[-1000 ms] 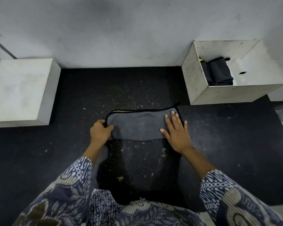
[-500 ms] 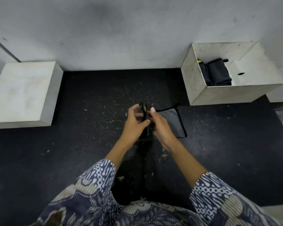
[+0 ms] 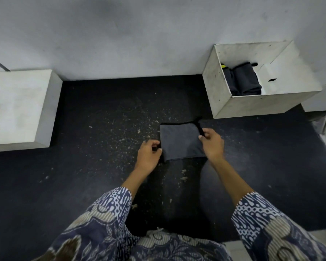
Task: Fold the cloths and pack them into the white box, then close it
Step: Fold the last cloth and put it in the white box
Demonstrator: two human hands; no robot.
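A grey cloth (image 3: 181, 141) with a black hem lies folded into a small, nearly square pad on the dark mat (image 3: 94, 181), just in front of the white box (image 3: 252, 104) and slightly to its left. The left hand (image 3: 149, 157) pinches the cloth's left edge near the front corner, fingers curled in tight on the fabric. The right hand (image 3: 213, 143) grips the cloth's right edge, thumb and fingers closed over the black hem. The white box stands open behind the cloth, against the pale wall (image 3: 139, 34); inside it, along its left side, sit folded dark cloths (image 3: 243, 80) with a bit of yellow showing at the back. Well to the left of the cloth, a closed pale box (image 3: 17, 108) rests on the mat by the wall. Blue-and-white patterned sleeves (image 3: 109, 210) cover both forearms.
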